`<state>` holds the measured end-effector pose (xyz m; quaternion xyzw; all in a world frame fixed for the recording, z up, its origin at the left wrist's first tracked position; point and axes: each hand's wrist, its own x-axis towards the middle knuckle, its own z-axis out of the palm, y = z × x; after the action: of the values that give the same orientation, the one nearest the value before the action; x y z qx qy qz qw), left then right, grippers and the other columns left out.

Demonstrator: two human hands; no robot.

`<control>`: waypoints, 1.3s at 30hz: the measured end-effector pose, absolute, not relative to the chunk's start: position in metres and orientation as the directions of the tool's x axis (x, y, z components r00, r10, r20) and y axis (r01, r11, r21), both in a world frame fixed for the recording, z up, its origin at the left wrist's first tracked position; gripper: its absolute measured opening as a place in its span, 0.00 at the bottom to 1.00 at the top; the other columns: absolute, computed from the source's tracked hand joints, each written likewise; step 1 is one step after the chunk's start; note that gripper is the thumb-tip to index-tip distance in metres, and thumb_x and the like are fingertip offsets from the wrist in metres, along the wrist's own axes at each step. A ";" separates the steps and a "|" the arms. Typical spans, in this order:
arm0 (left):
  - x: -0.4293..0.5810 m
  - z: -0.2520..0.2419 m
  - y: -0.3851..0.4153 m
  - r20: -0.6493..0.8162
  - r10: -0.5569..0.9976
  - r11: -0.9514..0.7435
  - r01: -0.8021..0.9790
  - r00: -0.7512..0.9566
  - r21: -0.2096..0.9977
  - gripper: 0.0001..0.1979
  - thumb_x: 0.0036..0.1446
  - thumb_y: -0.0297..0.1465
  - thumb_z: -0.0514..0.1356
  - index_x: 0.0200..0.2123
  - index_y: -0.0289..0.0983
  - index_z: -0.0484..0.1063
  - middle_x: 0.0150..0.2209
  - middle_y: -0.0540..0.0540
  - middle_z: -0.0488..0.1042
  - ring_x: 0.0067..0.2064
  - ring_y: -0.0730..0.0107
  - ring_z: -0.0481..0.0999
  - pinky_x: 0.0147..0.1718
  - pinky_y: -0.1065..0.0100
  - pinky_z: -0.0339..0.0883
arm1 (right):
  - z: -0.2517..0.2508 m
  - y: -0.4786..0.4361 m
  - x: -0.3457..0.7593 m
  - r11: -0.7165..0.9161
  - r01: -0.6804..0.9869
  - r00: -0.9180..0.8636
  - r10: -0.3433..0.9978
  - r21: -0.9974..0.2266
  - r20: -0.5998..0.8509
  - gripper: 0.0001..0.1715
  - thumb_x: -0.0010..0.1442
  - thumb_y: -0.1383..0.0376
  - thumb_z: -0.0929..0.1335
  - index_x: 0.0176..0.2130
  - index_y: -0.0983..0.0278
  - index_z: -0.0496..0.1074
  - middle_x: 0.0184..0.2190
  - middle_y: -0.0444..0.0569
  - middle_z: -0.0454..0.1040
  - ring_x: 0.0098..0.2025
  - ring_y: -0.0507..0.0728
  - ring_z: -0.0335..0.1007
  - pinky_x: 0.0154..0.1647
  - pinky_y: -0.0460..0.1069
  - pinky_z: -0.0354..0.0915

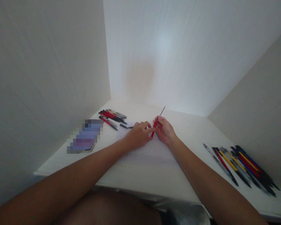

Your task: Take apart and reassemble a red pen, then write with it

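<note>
A red pen barrel (153, 133) is held tilted over the sheet of paper (152, 156). My right hand (165, 129) is closed around its upper part with thumb and fingers. A thin dark ink refill (163, 110) sticks up past the fingertips of that hand, roughly in line with the barrel; whether it sits inside is hidden. My left hand (140, 132) reaches in from the left, its fingertips pinching the barrel's side. Beside the left knuckles a small black pen part (130, 127) shows on the paper, partly covered by the hand.
Several red, black and white pens (112, 115) lie at the back left. Nearer on the left is a phone (86, 137), its screen blurred out. Many mixed-colour pens (243, 165) lie in a row at right. White walls (164, 56) enclose the white tabletop (140, 182).
</note>
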<state>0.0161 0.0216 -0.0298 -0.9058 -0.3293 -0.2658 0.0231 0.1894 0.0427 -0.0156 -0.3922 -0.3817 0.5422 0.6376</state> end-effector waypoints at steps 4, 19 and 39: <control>0.016 -0.032 0.023 0.441 0.594 -0.778 0.619 0.672 0.106 0.15 0.65 0.35 0.58 0.54 0.47 0.75 0.51 0.43 0.73 0.48 0.59 0.71 0.48 0.56 0.61 | -0.015 0.042 0.190 0.090 -0.383 0.099 0.994 -0.920 0.056 0.09 0.56 0.60 0.73 0.34 0.59 0.69 0.35 0.46 0.76 0.42 0.55 0.75 0.47 0.51 0.71; 0.013 -0.035 0.027 0.414 0.583 -0.806 0.560 0.699 0.189 0.14 0.67 0.35 0.54 0.45 0.44 0.80 0.48 0.44 0.78 0.47 0.60 0.74 0.49 0.56 0.62 | 0.025 0.038 0.238 0.098 -0.398 0.163 0.986 -0.912 0.035 0.10 0.50 0.71 0.71 0.36 0.62 0.74 0.24 0.42 0.74 0.24 0.48 0.69 0.23 0.42 0.66; 0.009 -0.037 0.012 0.388 0.521 -0.844 0.526 0.760 0.104 0.33 0.63 0.58 0.49 0.59 0.45 0.72 0.61 0.38 0.69 0.60 0.50 0.68 0.60 0.49 0.57 | 0.012 -0.074 0.292 -0.009 -0.153 0.254 0.966 -0.988 -0.048 0.26 0.52 0.44 0.75 0.24 0.62 0.71 0.15 0.40 0.57 0.14 0.46 0.47 0.09 0.42 0.43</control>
<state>0.0094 0.0119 -0.0375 -0.9381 -0.2791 -0.2050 0.0057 0.2921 -0.0737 0.0117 -0.5284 -0.3846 0.4744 0.5897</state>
